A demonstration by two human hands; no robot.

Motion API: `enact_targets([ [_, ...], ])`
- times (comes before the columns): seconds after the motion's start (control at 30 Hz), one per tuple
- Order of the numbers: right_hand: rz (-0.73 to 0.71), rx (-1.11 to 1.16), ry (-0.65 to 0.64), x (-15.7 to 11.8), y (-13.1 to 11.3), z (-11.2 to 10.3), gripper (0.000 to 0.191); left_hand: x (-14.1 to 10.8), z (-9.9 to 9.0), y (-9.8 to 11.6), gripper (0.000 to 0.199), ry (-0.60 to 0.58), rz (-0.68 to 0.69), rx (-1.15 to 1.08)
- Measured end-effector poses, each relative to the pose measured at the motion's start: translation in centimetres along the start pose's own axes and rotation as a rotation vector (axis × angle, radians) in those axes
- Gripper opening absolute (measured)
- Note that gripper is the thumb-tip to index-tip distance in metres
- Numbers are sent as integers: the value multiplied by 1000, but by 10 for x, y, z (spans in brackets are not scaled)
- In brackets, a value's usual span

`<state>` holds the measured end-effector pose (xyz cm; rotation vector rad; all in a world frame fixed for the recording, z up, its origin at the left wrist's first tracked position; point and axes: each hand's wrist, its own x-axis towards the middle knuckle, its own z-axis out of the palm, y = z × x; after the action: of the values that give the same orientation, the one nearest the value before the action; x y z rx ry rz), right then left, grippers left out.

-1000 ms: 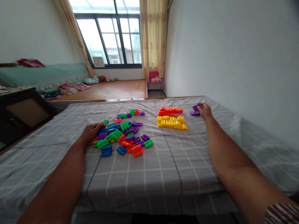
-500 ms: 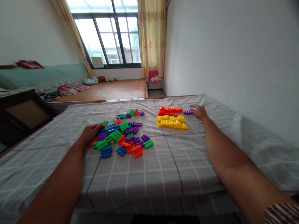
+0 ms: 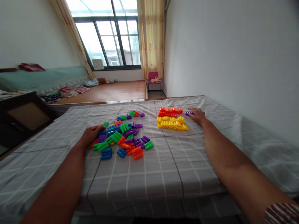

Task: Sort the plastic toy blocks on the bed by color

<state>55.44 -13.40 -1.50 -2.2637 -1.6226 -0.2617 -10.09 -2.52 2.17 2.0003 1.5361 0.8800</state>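
My left hand [image 3: 92, 135] lies at the left edge of a mixed pile of plastic tube-shaped building blocks, its fingers stretched out over blue blocks [image 3: 112, 130]; nothing is visibly held. Green blocks [image 3: 101, 146], orange blocks [image 3: 137, 153] and purple blocks [image 3: 129, 133] are jumbled in that pile. At the far right, my right hand [image 3: 197, 115] has its fingers closed around the right end of a short purple block row [image 3: 188, 112] on the cloth. Left of it stand a group of red-orange blocks [image 3: 169, 112] and, nearer me, a group of yellow blocks [image 3: 172, 123].
A grey checked cloth [image 3: 161, 168] covers the table. A white wall [image 3: 224, 53] runs along the right side. Beyond the table are a wooden platform [image 3: 114, 88] and a pink chair [image 3: 153, 76]. A dark cabinet [image 3: 23, 115] stands at the left.
My right hand's thumb and finger, apart before, have come down onto the right end of the purple row. The left hand stays on the pile. The view tilts up slightly.
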Motion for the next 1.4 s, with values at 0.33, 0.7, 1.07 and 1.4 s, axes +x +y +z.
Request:
enact_targets([
  [0.33, 100, -52, -81, -5, -10, -3, 58, -2, -1, 5, 58, 14, -3, 11],
  [0.7, -52, -66, -45, -6, -16, 3, 46, 3, 0, -6, 60, -11, 9, 26],
  [1.07, -34, -78, 75, -10, -13, 0, 43, 1, 3, -5, 62, 5, 18, -10],
  [1.4, -571, 276, 225, -19, -167, -44, 36, 0, 10, -3, 62, 5, 82, -45],
])
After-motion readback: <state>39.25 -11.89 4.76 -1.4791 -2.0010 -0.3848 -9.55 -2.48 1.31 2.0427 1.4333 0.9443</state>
